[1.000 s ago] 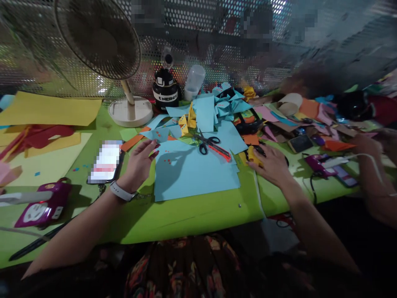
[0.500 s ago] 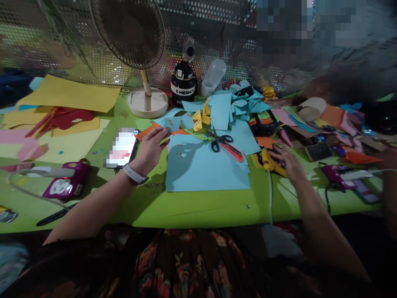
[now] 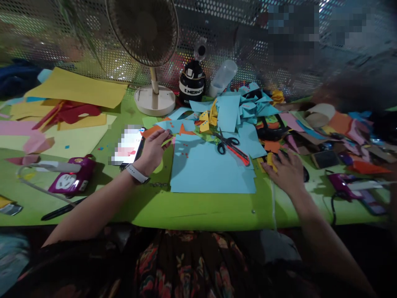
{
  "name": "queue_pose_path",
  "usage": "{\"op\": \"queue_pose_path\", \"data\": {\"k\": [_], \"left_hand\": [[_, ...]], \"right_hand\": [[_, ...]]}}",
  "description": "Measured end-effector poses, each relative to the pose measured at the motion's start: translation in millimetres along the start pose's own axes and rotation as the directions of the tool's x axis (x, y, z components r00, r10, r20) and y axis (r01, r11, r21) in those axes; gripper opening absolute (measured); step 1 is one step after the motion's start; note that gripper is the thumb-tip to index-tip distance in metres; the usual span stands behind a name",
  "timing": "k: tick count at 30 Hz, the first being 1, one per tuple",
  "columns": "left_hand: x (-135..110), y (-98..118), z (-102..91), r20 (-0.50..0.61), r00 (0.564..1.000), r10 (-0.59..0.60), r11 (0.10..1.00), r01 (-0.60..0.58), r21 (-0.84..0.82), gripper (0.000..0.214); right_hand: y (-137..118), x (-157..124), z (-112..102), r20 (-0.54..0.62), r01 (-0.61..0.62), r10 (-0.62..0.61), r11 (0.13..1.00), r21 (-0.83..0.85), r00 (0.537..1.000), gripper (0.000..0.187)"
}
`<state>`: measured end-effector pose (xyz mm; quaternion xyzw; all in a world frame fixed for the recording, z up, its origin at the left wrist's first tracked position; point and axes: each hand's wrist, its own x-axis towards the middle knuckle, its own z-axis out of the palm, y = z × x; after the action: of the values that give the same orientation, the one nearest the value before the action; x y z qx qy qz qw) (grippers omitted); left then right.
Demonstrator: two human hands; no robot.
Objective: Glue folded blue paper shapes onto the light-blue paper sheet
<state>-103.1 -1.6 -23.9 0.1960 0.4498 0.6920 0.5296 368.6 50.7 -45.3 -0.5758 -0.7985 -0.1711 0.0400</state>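
My left hand (image 3: 152, 152), a white band on its wrist, hovers at the left edge of a stack of light blue paper sheets (image 3: 214, 174). Its fingertips are pinched beside a small blue paper strip (image 3: 178, 125) with orange dots; what they hold, if anything, is hidden. Over on the right, my right hand (image 3: 287, 170) lies curled over a yellow glue gun (image 3: 271, 160), covering most of it. A white cord runs from the gun over the table edge. Black-handled scissors (image 3: 228, 143) and a red cutter (image 3: 238, 154) rest on the blue paper.
A lit phone (image 3: 128, 145) lies left of the paper. Behind stand a fan (image 3: 155, 100), a black bottle (image 3: 191, 85) and a tilted clear bottle (image 3: 223, 76). Blue scraps (image 3: 248, 103), coloured offcuts (image 3: 322, 120) and purple power sockets (image 3: 72, 176) crowd the table.
My right hand has come down from beside the glue gun onto it, its fingers now over the yellow body. My left hand stays by the blue strip. The whole view has shifted slightly.
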Motion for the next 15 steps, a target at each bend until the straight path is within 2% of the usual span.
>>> {"op": "queue_pose_path", "data": {"k": [4, 7, 10, 15], "left_hand": [[4, -2, -3.3, 0.001, 1.0, 0.023, 1.0, -0.023, 0.008, 0.018], [4, 1, -4.1, -0.022, 0.999, 0.042, 0.999, -0.042, 0.001, 0.018], [5, 5, -3.9, -0.036, 0.998, 0.045, 0.999, -0.046, -0.009, 0.019], [5, 3, -4.1, -0.034, 0.998, 0.06, 0.998, -0.06, 0.005, 0.017]], "right_hand": [[11, 10, 0, -0.006, 0.045, -0.045, 0.997, 0.057, 0.999, 0.045], [19, 17, 4, -0.042, -0.006, 0.012, 0.989, 0.148, 0.999, 0.045], [16, 14, 6, -0.011, -0.008, 0.009, 0.997, 0.072, 1.0, 0.052], [5, 12, 1, 0.014, 0.121, -0.12, 0.991, -0.066, 0.993, 0.06]]}}
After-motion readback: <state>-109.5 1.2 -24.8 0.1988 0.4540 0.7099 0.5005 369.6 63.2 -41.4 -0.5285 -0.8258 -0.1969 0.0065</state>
